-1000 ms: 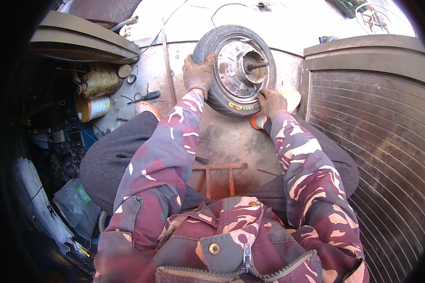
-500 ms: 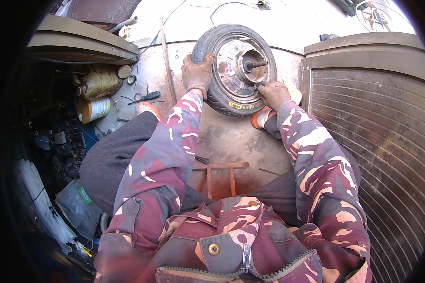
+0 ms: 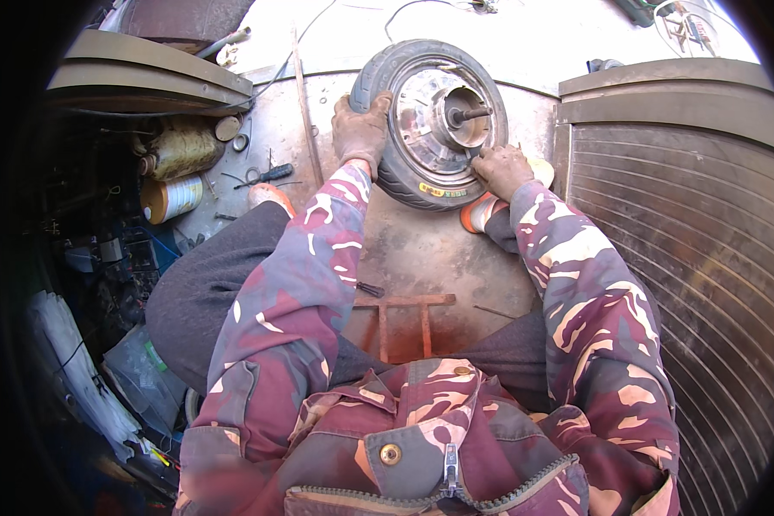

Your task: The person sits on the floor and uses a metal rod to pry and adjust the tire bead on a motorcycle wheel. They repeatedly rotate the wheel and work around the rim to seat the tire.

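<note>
My left hand point(image 3: 361, 131) gripping the small wheel's tyre point(image 3: 389, 163), wheel point(image 3: 430, 120) upright on the metal floor point(image 3: 404, 249) ahead, my right hand point(image 3: 500, 168) with fingers curled on the hub rim, axle point(image 3: 473, 113) protruding.

Wheel point(image 3: 430, 120) on floor btwn feet; cans point(image 3: 174, 172) left, shutter point(image 3: 697, 258) right.

The left hand point(image 3: 361, 131) grips a small wheel's point(image 3: 430, 120) tyre while the right hand point(image 3: 500, 168) presses its metal hub.
</note>
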Demonstrator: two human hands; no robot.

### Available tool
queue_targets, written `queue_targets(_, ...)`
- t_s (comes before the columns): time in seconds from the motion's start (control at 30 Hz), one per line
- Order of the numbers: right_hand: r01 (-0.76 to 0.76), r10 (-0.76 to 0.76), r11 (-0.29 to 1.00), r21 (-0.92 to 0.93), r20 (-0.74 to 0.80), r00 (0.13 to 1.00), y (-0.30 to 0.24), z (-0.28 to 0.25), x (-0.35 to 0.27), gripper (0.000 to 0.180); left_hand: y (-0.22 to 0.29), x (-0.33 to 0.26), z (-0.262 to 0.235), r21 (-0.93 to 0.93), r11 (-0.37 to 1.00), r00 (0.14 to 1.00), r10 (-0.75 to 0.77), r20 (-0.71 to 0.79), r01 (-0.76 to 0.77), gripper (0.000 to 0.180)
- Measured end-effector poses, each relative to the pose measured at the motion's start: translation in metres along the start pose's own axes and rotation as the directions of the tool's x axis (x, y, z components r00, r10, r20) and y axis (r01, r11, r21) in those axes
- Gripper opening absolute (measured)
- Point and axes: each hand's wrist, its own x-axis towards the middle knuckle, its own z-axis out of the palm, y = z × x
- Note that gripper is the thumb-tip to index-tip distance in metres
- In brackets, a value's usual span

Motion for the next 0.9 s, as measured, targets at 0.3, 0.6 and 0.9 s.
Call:
queue_targets(0.3,-0.376,0.37,0.866,0.331,0.085,0.925,-0.012,0.0,-0.005,0.038,0.0,0.0,0.0,0.01,1.0,1.0,-0.008,-0.005,0.008,0.099)
queue_targets(0.6,-0.65,0.592,0.613,0.449,0.285,0.754,-0.031,0.007,-0.001,0.048,-0.003,-0.002,0.001,0.018,1.0,1.0,-0.001,-0.012,0.001,0.1)
queue_targets(0.9,-0.613,0.48,-0.533,0.582,0.805,0.347,-0.05,0.03,0.018,0.036,-0.007,-0.01,0.001,0.029,0.999,0.999,0.023,-0.032,-0.022,0.101)
